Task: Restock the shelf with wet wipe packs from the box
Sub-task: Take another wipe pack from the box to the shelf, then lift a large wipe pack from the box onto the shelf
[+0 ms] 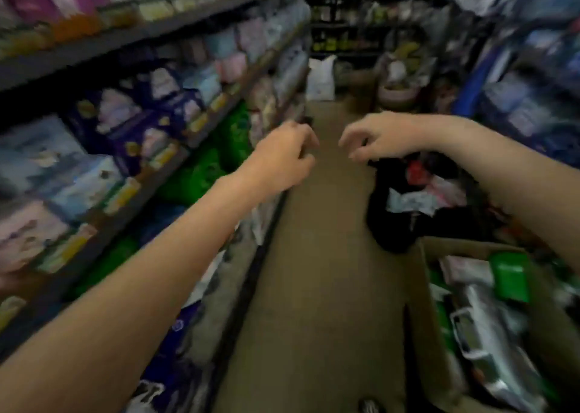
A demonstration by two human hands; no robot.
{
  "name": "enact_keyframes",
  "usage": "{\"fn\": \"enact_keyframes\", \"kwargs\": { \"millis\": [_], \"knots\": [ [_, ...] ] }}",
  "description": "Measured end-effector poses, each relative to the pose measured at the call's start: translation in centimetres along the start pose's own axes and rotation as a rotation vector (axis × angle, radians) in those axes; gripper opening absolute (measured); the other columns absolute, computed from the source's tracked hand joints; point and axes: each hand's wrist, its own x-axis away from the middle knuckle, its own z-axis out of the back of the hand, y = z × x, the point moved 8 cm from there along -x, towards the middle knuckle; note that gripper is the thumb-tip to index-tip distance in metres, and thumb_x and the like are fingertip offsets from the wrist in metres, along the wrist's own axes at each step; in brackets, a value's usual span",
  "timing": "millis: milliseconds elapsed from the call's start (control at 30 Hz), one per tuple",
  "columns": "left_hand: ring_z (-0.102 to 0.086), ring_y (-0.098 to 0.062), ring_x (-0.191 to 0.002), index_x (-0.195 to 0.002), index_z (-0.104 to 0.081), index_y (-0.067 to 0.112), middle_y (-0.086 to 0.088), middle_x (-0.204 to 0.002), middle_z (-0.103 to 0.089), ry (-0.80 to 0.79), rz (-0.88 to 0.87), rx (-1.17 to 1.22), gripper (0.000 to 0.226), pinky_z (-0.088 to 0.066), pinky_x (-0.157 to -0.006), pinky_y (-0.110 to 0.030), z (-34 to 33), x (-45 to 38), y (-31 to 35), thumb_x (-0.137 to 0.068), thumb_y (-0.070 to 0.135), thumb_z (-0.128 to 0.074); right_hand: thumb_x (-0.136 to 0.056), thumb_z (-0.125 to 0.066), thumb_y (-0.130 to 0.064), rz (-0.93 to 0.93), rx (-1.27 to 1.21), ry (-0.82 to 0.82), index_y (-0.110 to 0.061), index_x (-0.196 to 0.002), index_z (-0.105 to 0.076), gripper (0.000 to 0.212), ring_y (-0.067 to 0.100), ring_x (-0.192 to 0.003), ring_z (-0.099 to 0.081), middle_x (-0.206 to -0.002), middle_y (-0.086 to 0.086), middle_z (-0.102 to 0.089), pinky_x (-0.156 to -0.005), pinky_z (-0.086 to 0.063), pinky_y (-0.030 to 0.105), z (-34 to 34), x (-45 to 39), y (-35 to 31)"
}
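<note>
The picture is blurred by motion. A cardboard box (430,290) stands on the floor at the lower right, holding silver and green wet wipe packs (489,321). The shelf (131,189) runs along the left, stacked with blue, purple and green packs. Both arms are stretched out over the aisle. My left hand (282,158) hangs near the shelf's edge, fingers curled downward, with nothing visible in it. My right hand (379,139) hovers mid-aisle, fingers loosely curled and apart, empty.
A black bag (398,211) with mixed packets lies on the floor beyond the box. A white sack (321,78) stands at the aisle's far end. Shelving on the right (527,76) holds blue goods. A strip of brown floor (317,271) runs between.
</note>
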Motion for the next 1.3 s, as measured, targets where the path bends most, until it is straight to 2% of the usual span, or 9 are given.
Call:
{"fn": "enact_keyframes", "kwargs": {
  "millis": [133,400,533,633,767,833,1067,1200,1300],
  "knots": [
    [-0.055,-0.028,-0.112,-0.116,-0.058,0.009,-0.013,-0.12,-0.057,-0.34,-0.096,0.112,0.03,-0.045,-0.096,-0.036,-13.7,-3.6,7.2,-0.087,0.012,-0.051,-0.091,-0.053,-0.012,-0.376,-0.132,-0.117,-0.005,-0.123,-0.054,0.033,0.023,-0.089,-0.062,-0.106,0.011,-0.067,-0.072,-0.044,0.026,-7.6,7.3,15.6],
    [-0.056,-0.027,-0.113,-0.118,-0.056,0.005,-0.014,-0.121,-0.06,-0.796,-0.193,0.167,0.029,-0.045,-0.091,-0.032,-36.3,-5.9,17.8,-0.092,0.01,-0.046,-0.092,-0.052,-0.011,-0.743,-0.386,-0.414,0.009,-0.114,-0.058,0.029,0.013,-0.069,-0.061,-0.099,0.024,-0.064,-0.056,-0.043,0.012,-27.7,18.1,36.2],
    [-0.053,-0.029,-0.115,-0.121,-0.054,0.003,-0.015,-0.125,-0.057,-0.914,-0.164,0.127,0.031,-0.044,-0.093,-0.034,-46.1,-7.6,19.9,-0.092,0.009,-0.045,-0.092,-0.046,-0.007,-0.788,-0.42,-0.492,0.014,-0.106,-0.06,0.029,0.04,-0.101,-0.059,-0.111,0.031,-0.061,-0.064,-0.042,0.03,-35.1,19.4,42.8],
    [-0.054,-0.031,-0.115,-0.118,-0.057,0.001,-0.015,-0.125,-0.057,-0.945,-0.105,0.161,0.03,-0.045,-0.094,-0.037,-51.3,-9.1,20.6,-0.091,0.007,-0.046,-0.095,-0.04,-0.007,-0.781,-0.444,-0.519,0.005,-0.107,-0.06,0.027,0.033,-0.113,-0.054,-0.111,0.021,-0.06,-0.064,-0.039,0.027,-38.6,19.1,46.1],
    [-0.055,-0.033,-0.112,-0.11,-0.059,0.001,-0.017,-0.121,-0.059,-0.895,-0.011,0.213,0.027,-0.047,-0.091,-0.041,-56.0,-11.0,21.0,-0.087,0.002,-0.045,-0.09,-0.051,-0.014,-0.775,-0.263,-0.403,-0.005,-0.126,-0.046,0.038,0.033,-0.126,-0.038,-0.137,0.019,-0.04,-0.102,-0.037,0.036,-41.5,17.5,50.6],
    [-0.056,-0.034,-0.109,-0.112,-0.058,0.003,-0.018,-0.118,-0.059,-0.845,0.031,0.226,0.028,-0.048,-0.09,-0.041,-58.1,-12.1,20.9,-0.088,0.003,-0.045,-0.087,-0.055,-0.01,-0.787,-0.194,-0.316,-0.005,-0.136,-0.036,0.053,0.034,-0.133,-0.028,-0.147,0.017,-0.026,-0.108,-0.031,0.04,-42.3,16.2,53.3],
    [-0.056,-0.032,-0.11,-0.118,-0.055,0.007,-0.014,-0.121,-0.058,-0.788,0.086,0.264,0.03,-0.046,-0.093,-0.039,-65.0,-13.8,20.7,-0.09,0.003,-0.044,-0.085,-0.053,0.004,-0.978,-0.376,-0.149,-0.002,-0.143,-0.02,0.067,0.039,-0.127,-0.037,-0.147,0.017,-0.024,-0.105,-0.035,0.047,-47.5,12.5,62.1],
    [-0.059,-0.023,-0.106,-0.115,-0.057,0.007,-0.01,-0.117,-0.061,-0.741,0.095,0.316,0.029,-0.047,-0.09,-0.032,-66.1,-13.3,20.3,-0.09,0.002,-0.043,-0.086,-0.058,-0.003,-1.041,-0.35,-0.127,-0.011,-0.149,-0.006,0.082,0.042,-0.127,-0.038,-0.15,0.018,-0.02,-0.099,-0.037,0.049,-49.4,13.0,62.8],
    [-0.06,-0.023,-0.102,-0.112,-0.058,0.006,-0.009,-0.113,-0.064,-0.684,0.155,0.351,0.026,-0.049,-0.089,-0.033,-65.9,-13.3,19.5,-0.091,0.003,-0.043,-0.084,-0.063,-0.016,-0.972,-0.436,-0.19,-0.015,-0.146,-0.016,0.078,0.039,-0.126,-0.04,-0.145,0.019,-0.029,-0.099,-0.039,0.044,-50.3,13.5,61.6]
  ]
}}
